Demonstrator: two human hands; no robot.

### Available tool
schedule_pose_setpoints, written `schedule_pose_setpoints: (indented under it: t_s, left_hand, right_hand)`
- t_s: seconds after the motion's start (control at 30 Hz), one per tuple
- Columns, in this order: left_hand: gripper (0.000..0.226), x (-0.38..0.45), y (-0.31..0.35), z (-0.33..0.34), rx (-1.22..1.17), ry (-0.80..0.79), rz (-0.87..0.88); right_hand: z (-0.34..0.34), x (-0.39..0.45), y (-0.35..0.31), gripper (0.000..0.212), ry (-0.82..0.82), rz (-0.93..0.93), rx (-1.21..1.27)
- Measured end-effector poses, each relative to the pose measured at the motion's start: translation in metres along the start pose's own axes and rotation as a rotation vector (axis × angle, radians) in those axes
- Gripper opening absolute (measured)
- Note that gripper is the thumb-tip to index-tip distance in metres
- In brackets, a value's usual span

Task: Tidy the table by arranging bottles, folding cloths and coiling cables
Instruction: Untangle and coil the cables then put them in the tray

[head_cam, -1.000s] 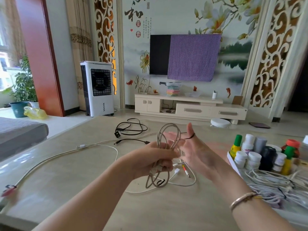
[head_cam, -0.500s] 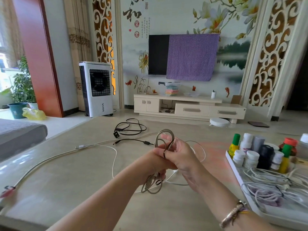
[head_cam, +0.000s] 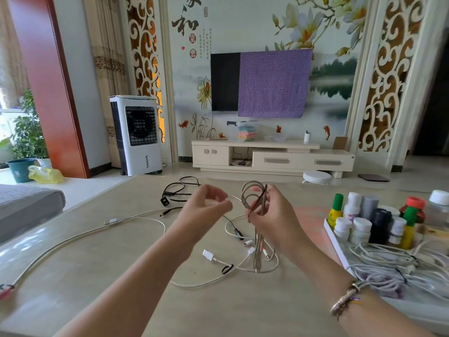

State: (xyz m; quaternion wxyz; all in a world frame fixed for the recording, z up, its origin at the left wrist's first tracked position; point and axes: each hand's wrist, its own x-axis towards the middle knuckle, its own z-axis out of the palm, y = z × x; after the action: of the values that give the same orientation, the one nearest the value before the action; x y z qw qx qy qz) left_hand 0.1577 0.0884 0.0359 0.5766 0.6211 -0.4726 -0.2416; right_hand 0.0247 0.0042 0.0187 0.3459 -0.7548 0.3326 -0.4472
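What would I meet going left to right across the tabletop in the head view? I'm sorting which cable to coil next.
Long white cable → black cable → left hand → grey cable bundle held by the right hand → tray of bottles and coiled white cables.

Two hands were in view, the left hand [head_cam: 206,210] and the right hand [head_cam: 269,215]. One coiled grey cable [head_cam: 255,198] stood in the right hand's grip. On the desk [head_cam: 97,276] lay one black cable [head_cam: 181,188], one long silver cable [head_cam: 73,235] and a tangle of white cables [head_cam: 243,261] that could not be counted apart. One white tray [head_cam: 336,244] carried about a dozen bottles [head_cam: 362,227], some hidden behind others, and one heap of coiled white cables [head_cam: 393,271].
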Motion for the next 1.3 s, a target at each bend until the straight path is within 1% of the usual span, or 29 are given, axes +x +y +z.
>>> schedule_pose_setpoints:
  t_s: [0.03, 0.07, 0.1, 0.17, 0.23, 0.3, 0.33, 0.37, 0.43, 0.5, 0.53, 0.57, 0.63, 0.7, 0.77, 0.83, 0.87, 0.93, 0.97, 1.0, 1.03, 1.07, 1.1, 1.13, 1.17, 1.23, 1.27, 1.3]
  left_hand:
    - [0.010, -0.001, 0.003, 0.000, 0.105, 0.076, 0.156]
    - [0.008, -0.001, 0.004, 0.003, 0.219, 0.097, 0.291]
    - [0.009, -0.002, 0.004, 0.007, 0.332, 0.094, 0.382]
    - [0.014, -0.004, 0.002, 0.016, 0.505, 0.104, 0.452]
    - [0.015, -0.004, -0.001, 0.022, 0.580, 0.181, 0.483]
    - [0.019, -0.006, 0.000, 0.025, 0.641, 0.265, 0.533]
    - [0.020, -0.007, 0.002, 0.025, 0.678, 0.308, 0.555]
    - [0.019, -0.008, 0.004, 0.023, 0.696, 0.353, 0.565]
    - [0.020, -0.005, 0.006, 0.014, 0.614, 0.423, 0.507]
    - [0.018, 0.002, 0.007, 0.004, 0.454, 0.471, 0.380]
    - [0.018, 0.005, 0.007, 0.001, 0.392, 0.472, 0.312]
    - [0.018, 0.006, 0.005, 0.001, 0.343, 0.442, 0.237]
    - [0.017, 0.006, 0.000, 0.005, 0.259, 0.310, 0.101]
    - [0.016, 0.004, -0.007, 0.014, 0.243, 0.169, 0.017]
    - [0.017, 0.003, -0.009, 0.021, 0.204, 0.069, -0.032]
    - [0.020, 0.005, -0.009, 0.025, 0.173, 0.029, -0.060]
    - [0.019, 0.006, -0.010, 0.024, 0.168, 0.019, -0.075]
    - [0.015, 0.006, -0.009, 0.020, 0.115, -0.043, -0.119]
    - [0.014, 0.005, -0.007, 0.017, 0.062, -0.103, -0.121]
    - [0.019, 0.005, -0.006, 0.015, 0.010, -0.169, -0.101]
    - [0.031, 0.004, -0.004, 0.014, -0.024, -0.217, -0.078]
    - [0.045, 0.003, -0.002, 0.013, -0.019, -0.233, -0.053]
    - [0.055, 0.003, -0.001, 0.013, 0.031, -0.211, -0.017]
    - [0.060, 0.003, 0.000, 0.015, 0.111, -0.184, 0.025]
    - [0.063, 0.002, 0.000, 0.020, 0.195, -0.173, 0.068]
    - [0.063, -0.001, -0.002, 0.036, 0.310, -0.213, 0.138]
    - [0.061, -0.003, -0.001, 0.048, 0.322, -0.251, 0.146]
    - [0.057, -0.004, -0.001, 0.061, 0.292, -0.283, 0.138]
  right_hand:
    - [-0.002, 0.000, 0.001, 0.032, -0.010, -0.015, -0.055]
    - [-0.002, -0.001, 0.001, 0.030, -0.020, -0.037, -0.106]
    - [-0.001, -0.002, 0.000, 0.028, -0.026, -0.066, -0.154]
    - [0.002, -0.004, -0.002, 0.029, -0.034, -0.112, -0.230]
    - [0.005, -0.006, -0.004, 0.029, -0.030, -0.144, -0.285]
    - [0.007, -0.008, -0.004, 0.016, -0.014, -0.198, -0.342]
    - [0.007, -0.009, -0.004, 0.015, -0.010, -0.236, -0.388]
    - [0.006, -0.009, -0.004, 0.022, -0.010, -0.271, -0.428]
    - [0.001, -0.008, -0.004, 0.035, -0.021, -0.295, -0.467]
    - [-0.004, -0.007, -0.003, 0.036, -0.029, -0.270, -0.426]
    - [-0.006, -0.007, -0.002, 0.034, -0.035, -0.241, -0.354]
    - [-0.007, -0.007, -0.001, 0.033, -0.045, -0.212, -0.244]
    - [-0.006, -0.008, 0.001, 0.037, -0.051, -0.160, 0.020]
    - [-0.005, -0.008, 0.002, 0.040, -0.017, -0.098, 0.250]
    - [-0.004, -0.008, 0.002, 0.040, 0.046, -0.041, 0.428]
    - [-0.006, -0.008, 0.003, 0.035, 0.073, 0.023, 0.553]
    - [-0.008, -0.008, 0.003, 0.031, 0.052, 0.053, 0.586]
    - [-0.015, -0.010, 0.007, 0.023, -0.067, 0.132, 0.595]
    - [-0.019, -0.010, 0.009, 0.020, -0.135, 0.180, 0.575]
    - [-0.024, -0.009, 0.012, 0.018, -0.177, 0.227, 0.553]
    - [-0.032, -0.008, 0.015, 0.017, -0.182, 0.269, 0.551]
    - [-0.041, -0.008, 0.017, 0.018, -0.160, 0.309, 0.579]
    - [-0.051, -0.008, 0.019, 0.020, -0.131, 0.348, 0.630]
    - [-0.061, -0.007, 0.021, 0.022, -0.101, 0.382, 0.683]
    - [-0.074, -0.008, 0.022, 0.021, -0.076, 0.405, 0.723]
    - [-0.099, -0.010, 0.024, 0.009, -0.057, 0.417, 0.755]
    - [-0.112, -0.012, 0.026, 0.006, -0.052, 0.415, 0.758]
    - [-0.124, -0.014, 0.026, 0.009, -0.045, 0.414, 0.759]
